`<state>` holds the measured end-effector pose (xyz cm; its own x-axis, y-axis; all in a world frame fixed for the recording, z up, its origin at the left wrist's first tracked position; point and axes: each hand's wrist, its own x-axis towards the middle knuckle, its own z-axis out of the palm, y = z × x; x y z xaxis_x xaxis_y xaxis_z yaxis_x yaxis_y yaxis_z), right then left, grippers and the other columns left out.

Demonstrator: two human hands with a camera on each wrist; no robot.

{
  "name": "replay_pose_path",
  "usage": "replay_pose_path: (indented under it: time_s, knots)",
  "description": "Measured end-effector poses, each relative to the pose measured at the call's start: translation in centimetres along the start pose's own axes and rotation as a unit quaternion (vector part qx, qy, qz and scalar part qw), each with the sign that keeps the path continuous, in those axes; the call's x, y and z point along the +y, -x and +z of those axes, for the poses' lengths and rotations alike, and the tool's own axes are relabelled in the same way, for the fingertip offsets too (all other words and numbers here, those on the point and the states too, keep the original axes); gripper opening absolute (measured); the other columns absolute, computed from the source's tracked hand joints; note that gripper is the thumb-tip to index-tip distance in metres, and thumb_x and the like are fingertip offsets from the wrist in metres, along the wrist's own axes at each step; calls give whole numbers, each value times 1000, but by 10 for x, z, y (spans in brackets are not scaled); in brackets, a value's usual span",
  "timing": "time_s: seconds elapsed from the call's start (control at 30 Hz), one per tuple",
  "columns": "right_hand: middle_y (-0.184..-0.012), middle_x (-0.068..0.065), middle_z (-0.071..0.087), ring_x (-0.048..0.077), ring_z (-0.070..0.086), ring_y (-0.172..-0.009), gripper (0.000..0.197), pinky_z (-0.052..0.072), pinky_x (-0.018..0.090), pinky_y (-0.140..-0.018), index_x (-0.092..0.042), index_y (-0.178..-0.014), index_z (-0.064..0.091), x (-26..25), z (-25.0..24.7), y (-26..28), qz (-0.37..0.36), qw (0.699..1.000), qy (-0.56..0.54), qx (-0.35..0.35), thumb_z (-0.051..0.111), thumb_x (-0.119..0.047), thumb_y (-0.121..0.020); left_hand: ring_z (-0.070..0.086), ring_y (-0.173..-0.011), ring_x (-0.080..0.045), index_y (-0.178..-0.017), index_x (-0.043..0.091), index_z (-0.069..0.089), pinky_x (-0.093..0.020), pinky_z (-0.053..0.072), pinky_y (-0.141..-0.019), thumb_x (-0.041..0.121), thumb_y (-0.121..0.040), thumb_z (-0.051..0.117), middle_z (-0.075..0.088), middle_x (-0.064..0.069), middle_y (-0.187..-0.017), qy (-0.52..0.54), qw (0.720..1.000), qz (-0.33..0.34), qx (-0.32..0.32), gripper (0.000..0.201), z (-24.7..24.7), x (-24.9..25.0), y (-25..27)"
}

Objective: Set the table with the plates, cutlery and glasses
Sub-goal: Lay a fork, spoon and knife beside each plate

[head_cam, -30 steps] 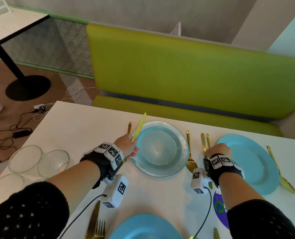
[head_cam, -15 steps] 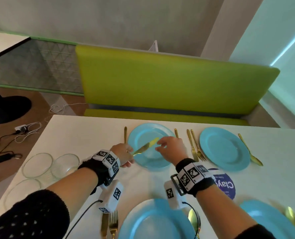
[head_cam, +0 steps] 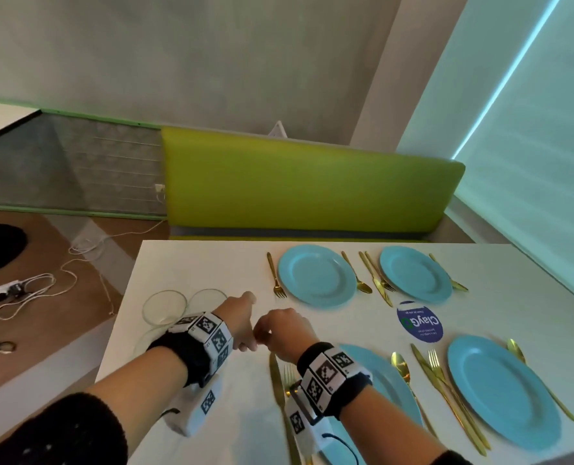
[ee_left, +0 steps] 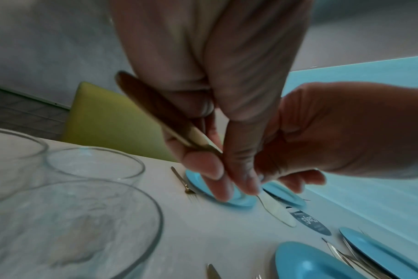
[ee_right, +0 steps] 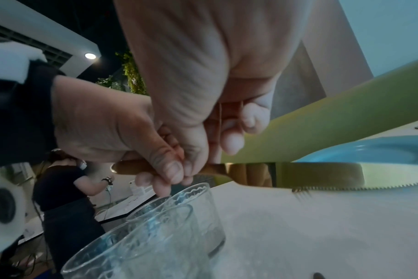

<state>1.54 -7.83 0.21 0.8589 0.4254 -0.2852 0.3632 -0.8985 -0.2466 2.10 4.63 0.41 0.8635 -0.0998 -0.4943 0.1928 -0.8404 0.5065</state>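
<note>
My left hand (head_cam: 242, 317) and right hand (head_cam: 278, 330) meet above the white table (head_cam: 191, 270), both pinching one gold knife (ee_right: 298, 176). The left hand (ee_left: 227, 179) grips its handle; the right hand (ee_right: 215, 147) holds it near where the serrated blade begins. In the head view the hands hide that knife. Several blue plates are laid: far left (head_cam: 315, 275), far right (head_cam: 413, 273), near right (head_cam: 503, 391), and a near-left plate (head_cam: 382, 374) partly behind my right wrist. Another knife (head_cam: 277, 384) and a fork (head_cam: 289, 372) lie left of it. Clear glasses (head_cam: 164, 307) stand just left of my hands.
A fork (head_cam: 275, 276) and a spoon (head_cam: 357, 273) flank the far-left plate. A round blue sticker (head_cam: 419, 322) sits between the plates. A green bench (head_cam: 305, 186) runs behind the table. Cables (head_cam: 27, 290) lie on the floor past the left table edge.
The hands have come back from over the far-left plate toward me and the glasses, carrying the knife. The right hand has joined the left on it.
</note>
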Motion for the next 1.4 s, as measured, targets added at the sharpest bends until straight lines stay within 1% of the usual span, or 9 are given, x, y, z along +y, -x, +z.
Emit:
replay_pose_path:
  time_s: [0.2,0.43,0.53,0.7,0.9,0.97,1.07,1.2,1.4]
  knots:
    - [-109,0,68,20,62,-102,21,53,34,-87,-26,-103,70,-22,0,-5,38,999,-25,3,55,-21,-90,66,-91,-21,-138,13,32,-27,50,-79,14,-70,80,69,-8,-108,-5,999,39,10,83,-15,-21,12]
    - [-111,6,68,23,62,-105,22,52,33,-91,-15,-106,71,1,-9,-58,141,987,-63,41,61,-25,-88,52,-115,-23,-127,10,48,-29,40,-94,28,-82,69,56,-10,-123,84,978,46,182,53,-65,-46,-11]
    - [-112,7,67,23,63,-104,27,53,31,-89,-8,-110,68,13,-8,-96,196,978,-53,37,52,-22,-93,55,-112,-23,-122,10,52,-27,40,-91,26,-87,64,61,-9,-118,132,968,19,210,40,-83,-60,-27]
    - [-81,4,60,23,60,-86,18,36,22,-51,-7,-96,64,30,-6,-163,266,963,-47,15,52,-18,-88,57,-110,-22,-114,11,60,-23,39,-88,22,-88,61,66,-8,-112,182,957,-11,226,28,-102,-76,-58]
    - [-87,11,62,28,63,-87,18,43,25,-61,-6,-69,54,46,8,-218,332,935,-124,26,55,-12,-87,57,-106,-20,-111,13,62,-19,37,-81,22,-89,60,62,-6,-112,193,955,-43,221,24,-115,-93,-89]
    - [-98,14,68,29,66,-96,15,45,26,-66,-4,-79,61,49,11,-229,340,931,-129,21,57,-14,-88,59,-97,-21,-109,12,63,-21,39,-81,21,-88,61,62,-5,-105,198,955,-47,218,22,-117,-98,-97]
    - [-97,15,68,30,66,-96,15,42,25,-51,-1,-89,64,52,17,-241,340,931,-131,18,56,-14,-88,57,-89,-18,-107,13,63,-23,41,-80,21,-88,60,58,-2,-97,200,957,-48,207,21,-118,-101,-109]
    - [-99,17,69,30,64,-84,28,44,29,-61,-4,-63,50,55,23,-251,347,926,-142,46,51,-11,-90,56,-89,-18,-108,12,63,-23,41,-79,21,-89,60,56,-1,-94,204,958,-46,197,21,-119,-100,-120]
    - [-103,18,68,34,66,-95,21,52,35,-74,1,-95,65,54,24,-258,361,919,-151,56,48,-10,-90,54,-89,-15,-107,14,62,-22,38,-78,22,-90,58,56,0,-92,196,961,-43,189,19,-120,-95,-132]
